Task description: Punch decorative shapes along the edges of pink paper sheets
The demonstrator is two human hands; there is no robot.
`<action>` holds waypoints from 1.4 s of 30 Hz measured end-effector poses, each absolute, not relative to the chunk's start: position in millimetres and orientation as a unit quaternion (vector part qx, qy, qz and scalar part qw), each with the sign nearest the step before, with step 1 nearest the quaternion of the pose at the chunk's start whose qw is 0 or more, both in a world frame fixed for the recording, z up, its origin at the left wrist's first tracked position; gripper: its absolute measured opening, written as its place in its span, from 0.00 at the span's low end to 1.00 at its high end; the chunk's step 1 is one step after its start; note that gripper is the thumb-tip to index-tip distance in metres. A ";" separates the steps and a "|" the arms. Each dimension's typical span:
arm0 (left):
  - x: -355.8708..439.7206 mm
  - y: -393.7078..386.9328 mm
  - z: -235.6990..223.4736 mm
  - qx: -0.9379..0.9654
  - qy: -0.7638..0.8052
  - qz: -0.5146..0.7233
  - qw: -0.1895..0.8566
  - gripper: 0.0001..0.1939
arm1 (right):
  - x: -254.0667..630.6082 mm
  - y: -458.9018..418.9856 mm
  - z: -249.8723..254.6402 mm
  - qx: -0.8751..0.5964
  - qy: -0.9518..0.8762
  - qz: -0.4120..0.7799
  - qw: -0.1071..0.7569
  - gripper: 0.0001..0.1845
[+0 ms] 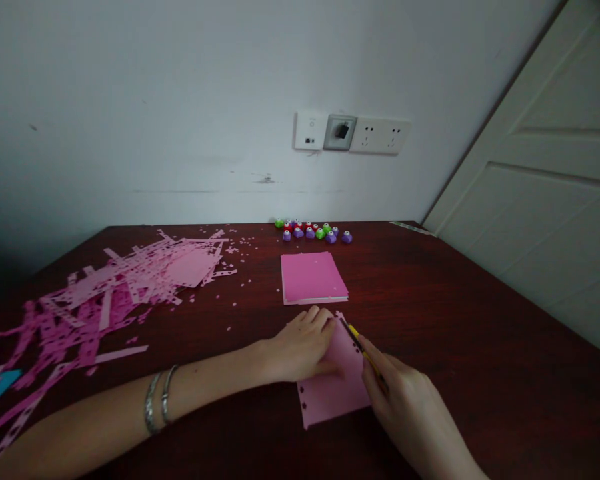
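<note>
My left hand (305,343) rests on a pink sheet of paper (341,393), pressing it to the table with the fingers over its upper left part and the thumb stretched out apart from them. Small punched flower-shaped holes run along the sheet's lower left corner and right edge. In my right hand (403,393) is a slim yellow-and-black utility knife (377,373), its dark front end lying along the sheet's right edge near the top corner. Whether its tip touches the paper I cannot tell. Just beyond my left hand lies a stack of pink square paper (314,277).
A heap of pink punched strips and scraps (140,273) covers the table's left side, with tiny cutouts scattered around. Several small coloured punches (310,232) stand near the wall. A blue piece (0,390) lies far left. Sockets (380,135) are on the wall, beside a white door (545,187).
</note>
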State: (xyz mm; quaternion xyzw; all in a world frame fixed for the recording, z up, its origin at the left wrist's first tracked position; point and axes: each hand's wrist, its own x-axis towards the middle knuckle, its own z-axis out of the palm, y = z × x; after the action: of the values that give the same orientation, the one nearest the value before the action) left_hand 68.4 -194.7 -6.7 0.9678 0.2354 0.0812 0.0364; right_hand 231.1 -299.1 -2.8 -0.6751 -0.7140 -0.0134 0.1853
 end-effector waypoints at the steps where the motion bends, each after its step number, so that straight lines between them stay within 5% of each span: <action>1: 68.9 -194.3 -5.8 0.968 0.235 0.079 0.037 0.33 | 230.8 -299.0 -2.2 -0.677 -0.714 -0.016 0.180 0.23; 42: 72.0 -190.3 -1.5 0.975 0.213 0.065 0.023 0.34 | 232.7 -299.5 -12.8 -0.666 -0.723 -0.078 0.167 0.21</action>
State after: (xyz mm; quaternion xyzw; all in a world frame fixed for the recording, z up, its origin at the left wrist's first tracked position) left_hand 72.0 -190.3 -1.5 0.9745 0.2134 0.0652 0.0230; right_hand 232.7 -299.5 -12.8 -0.6662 -0.7225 -0.0781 0.1673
